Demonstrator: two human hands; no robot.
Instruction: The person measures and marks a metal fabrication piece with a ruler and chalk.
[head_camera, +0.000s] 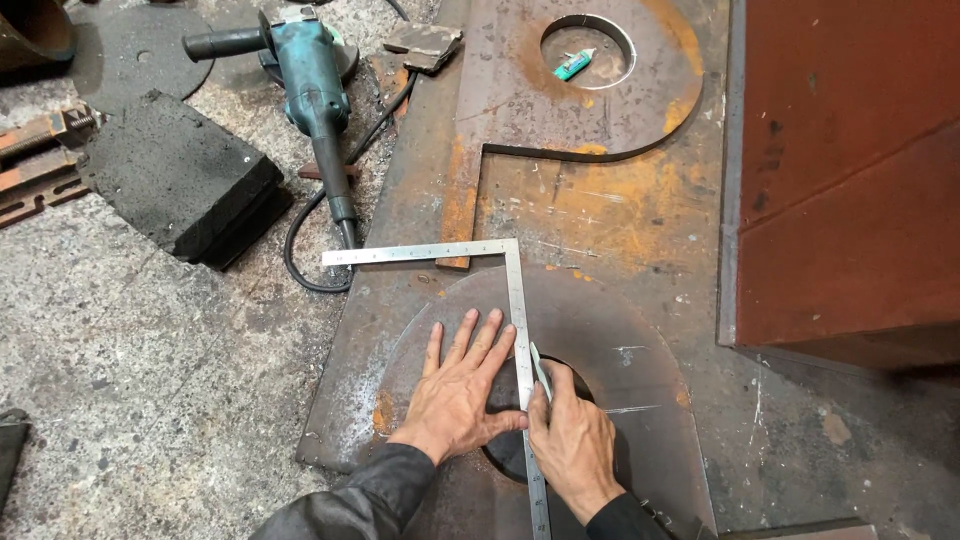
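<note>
Rusty steel plate (600, 210) bears square (517, 330), long arm toward viewer; left hand (455, 390) flat, right hand (572, 440) pinching marker (540, 370).

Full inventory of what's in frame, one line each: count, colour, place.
Steel square: 1, silver, across the round plate, long arm under both hands.
Round plate with hole: 1, dark rusty steel, bottom centre.
Cut plate with round hole: 1, rust-orange, top centre.
Marker: 1, green and white, inside that hole.
Angle grinder: 1, teal, black cable, top left.
Block: 1, black, left on the concrete floor.
Box wall: 1, red-brown, right.
Left hand: flat, pressing on the plate and square.
Right hand: holding a pale marking stick at the square's edge.
</note>
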